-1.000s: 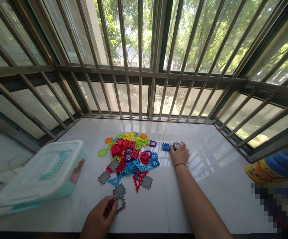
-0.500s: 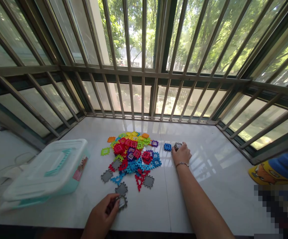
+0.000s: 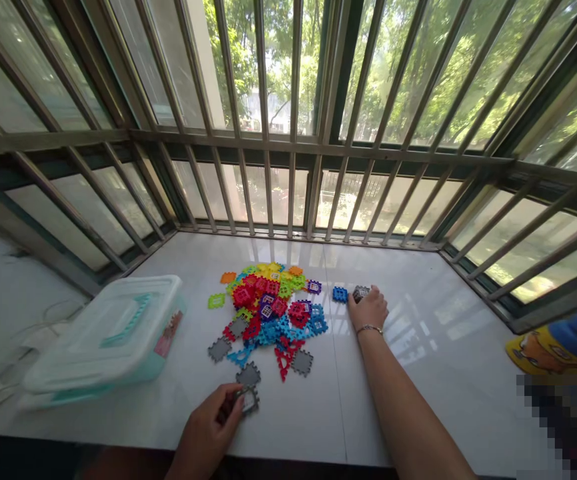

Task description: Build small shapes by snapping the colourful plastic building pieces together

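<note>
My left hand (image 3: 210, 427) is closed at the table's near side, thumb and fingers pinching a grey notched building tile with a window pattern (image 3: 250, 400). Just beyond that tile lies a plain grey building tile (image 3: 248, 375). On the right, my right hand (image 3: 370, 309), with a bracelet at the wrist, is closed around a grey window building block (image 3: 361, 293) on the table; its fingertips are partly hidden. A blue building block (image 3: 340, 294) sits just left of it. Between the hands spreads a heap of colourful interlocking tiles (image 3: 273, 303), with loose grey and red pieces at its near edge.
A lidded pale box with a teal handle (image 3: 103, 333) stands on the left of the white table (image 3: 308, 427). At the right edge is a yellow and blue container (image 3: 558, 343). Barred windows (image 3: 293, 140) enclose the table's far side.
The whole view has shifted slightly, so things appear a little farther right. Both hands keep their grips, and the tiles lie as before.
</note>
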